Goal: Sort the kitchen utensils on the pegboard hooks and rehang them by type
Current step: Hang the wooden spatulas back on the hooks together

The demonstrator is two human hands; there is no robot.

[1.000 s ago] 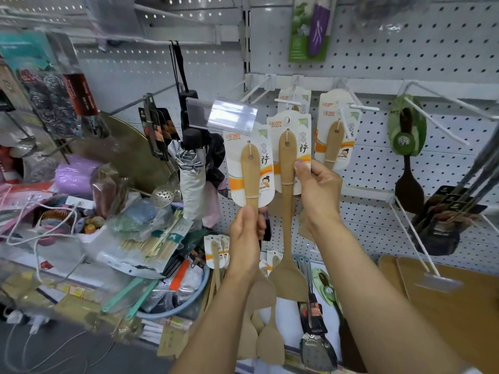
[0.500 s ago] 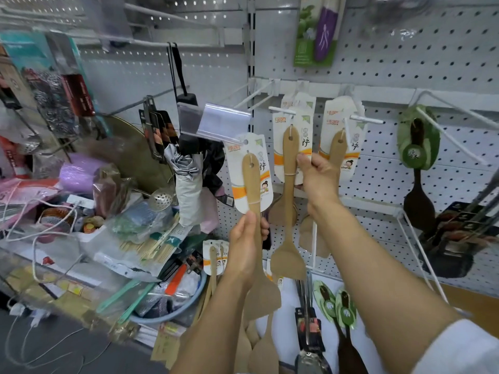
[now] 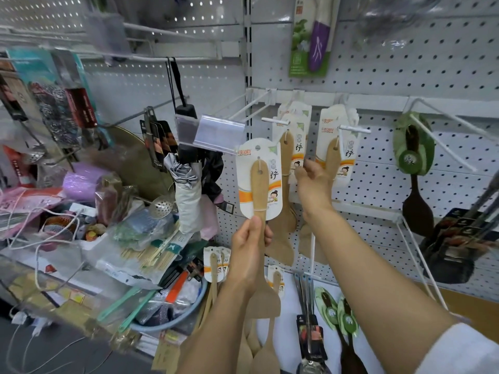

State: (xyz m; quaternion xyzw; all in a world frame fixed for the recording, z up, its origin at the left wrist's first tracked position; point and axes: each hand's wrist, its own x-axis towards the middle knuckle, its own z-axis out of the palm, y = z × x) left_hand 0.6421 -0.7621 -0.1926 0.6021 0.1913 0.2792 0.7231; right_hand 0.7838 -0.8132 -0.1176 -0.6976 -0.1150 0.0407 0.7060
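My left hand [image 3: 249, 238] grips the handle of a wooden spatula [image 3: 259, 184] on a white and orange card, held upright in front of the pegboard [image 3: 405, 63]. Just behind it, a second carded wooden spatula [image 3: 286, 147] hangs on a white hook [image 3: 275, 121]. My right hand [image 3: 313, 184] pinches the right edge of that card. More of the same spatulas [image 3: 334, 155] hang on the neighbouring hook [image 3: 353, 129], to the right of my right hand.
A clear price-tag holder [image 3: 216, 133] juts out left of the held spatula. A dark spatula on a green card [image 3: 413, 157] hangs at right, above black-handled tools [image 3: 453, 247]. A folded umbrella [image 3: 186, 190] and a cluttered counter with a blue basin [image 3: 172, 323] lie left. More wooden spatulas [image 3: 213, 268] hang below.
My right hand carried its spatula up and back until it hangs on the hook. My left hand has kept its spatula upright, a little lower in view.
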